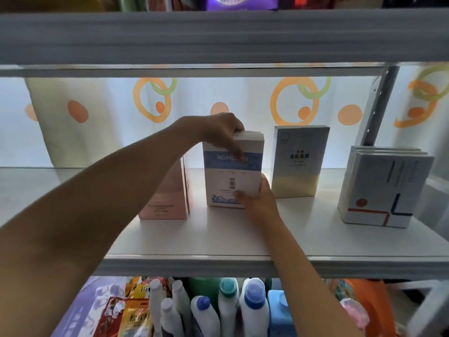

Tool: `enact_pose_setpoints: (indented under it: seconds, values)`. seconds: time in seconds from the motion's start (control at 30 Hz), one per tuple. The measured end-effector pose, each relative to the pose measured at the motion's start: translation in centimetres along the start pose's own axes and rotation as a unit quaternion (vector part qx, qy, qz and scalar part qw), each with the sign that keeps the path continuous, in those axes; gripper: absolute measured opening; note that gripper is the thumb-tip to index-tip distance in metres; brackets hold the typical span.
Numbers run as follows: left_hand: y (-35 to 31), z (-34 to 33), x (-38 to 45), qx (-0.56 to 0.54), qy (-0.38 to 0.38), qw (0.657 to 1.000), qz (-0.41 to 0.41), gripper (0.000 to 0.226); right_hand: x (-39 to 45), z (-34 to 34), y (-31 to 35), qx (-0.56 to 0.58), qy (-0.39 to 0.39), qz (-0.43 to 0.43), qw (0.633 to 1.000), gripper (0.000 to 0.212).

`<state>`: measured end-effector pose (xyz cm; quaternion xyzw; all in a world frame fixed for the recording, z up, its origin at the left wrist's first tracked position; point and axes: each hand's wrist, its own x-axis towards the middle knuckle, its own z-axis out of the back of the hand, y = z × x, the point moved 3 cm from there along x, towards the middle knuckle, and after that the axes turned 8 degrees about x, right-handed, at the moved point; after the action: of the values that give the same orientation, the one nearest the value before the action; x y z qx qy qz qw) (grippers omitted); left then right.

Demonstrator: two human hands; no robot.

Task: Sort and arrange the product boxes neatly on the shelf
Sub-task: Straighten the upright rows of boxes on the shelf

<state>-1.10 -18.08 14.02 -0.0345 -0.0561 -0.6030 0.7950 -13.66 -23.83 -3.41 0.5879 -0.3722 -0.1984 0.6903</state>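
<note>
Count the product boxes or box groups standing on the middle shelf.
4: a pink box at left, a blue-and-white box held by both hands, a silver-and-gold box right of it, and a white stack far right, apparently several boxes pressed together.

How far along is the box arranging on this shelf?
Roughly midway, judging by the layout. Looks done: the silver-and-gold box and the white boxes with red and blue lines stand upright on the shelf. In hand: the left hand and right hand both grip the blue-and-white box. Left: setting it down squarely beside the pink box.
</note>
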Motion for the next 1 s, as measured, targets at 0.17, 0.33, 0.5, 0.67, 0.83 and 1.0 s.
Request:
enact_pose_setpoints:
  seconds: [0.17, 0.33, 0.5, 0.67, 0.83, 1.0]
  values:
    - [0.5, 0.2, -1.1, -0.009, 0.007, 1.000, 0.000, 0.051, -0.5, -0.2, -0.1, 0.001, 0.032, 0.003, 0.999, 0.066]
    - [1.2, -1.1, -1.5, -0.006, 0.017, 1.000, 0.018, 0.051, -0.7, -0.6, -0.1, -0.001, 0.047, -0.003, 0.999, 0.061]
    - [0.9, -2.0, -1.7, 0.060, -0.013, 0.997, 0.051, 0.088, -0.9, -0.7, -0.1, -0.017, 0.052, -0.007, 0.999, 0.058]
    - [0.8, -2.0, -2.0, 0.075, -0.026, 0.995, 0.059, 0.089, -1.1, -0.7, 0.0, -0.029, 0.055, -0.007, 0.998, 0.054]
    - [0.5, -1.8, -2.3, 0.072, -0.064, 0.994, 0.053, 0.084, -1.1, -0.7, 0.0, -0.030, 0.056, -0.013, 0.998, 0.054]
    - [-0.5, -1.4, -3.0, 0.077, -0.103, 0.991, 0.038, 0.081, -0.8, -0.9, -0.4, -0.047, 0.056, -0.034, 0.997, 0.062]
